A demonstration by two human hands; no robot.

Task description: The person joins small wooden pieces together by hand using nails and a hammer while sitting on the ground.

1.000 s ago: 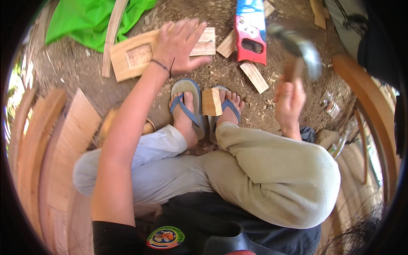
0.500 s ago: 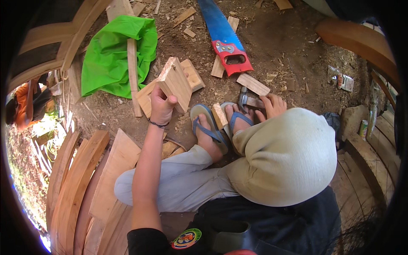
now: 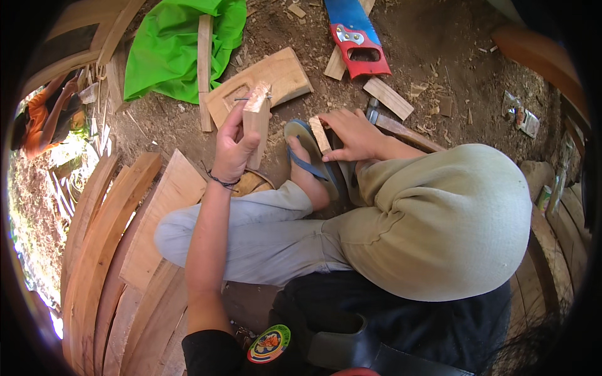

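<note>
My left hand (image 3: 233, 149) is closed around a wooden block (image 3: 256, 125) raised above the ground, its rough pale end turned up. A thin nail (image 3: 263, 96) crosses near the block's upper end. My right hand (image 3: 354, 133) grips a short piece of wood (image 3: 319, 135) beside my sandal (image 3: 306, 161), thumb on the near end and fingers at the far end. Just beyond my right wrist lies a hammer (image 3: 407, 133), its head partly hidden by an offcut (image 3: 389, 98). A thick board (image 3: 285, 72) with a carved recess rests beyond the block.
A red-handled saw (image 3: 358, 51) lies at the far middle. Green fabric (image 3: 160, 59) with a wooden strip (image 3: 204, 72) over it is at the far left. Long planks (image 3: 103, 276) line my left side. Farther left is a person in orange (image 3: 39, 119). Wood chips litter the dirt floor.
My right hand has left the hammer and taken hold of the short piece of wood between my feet. My left hand has turned the block, bringing its rough end and the nail into view.
</note>
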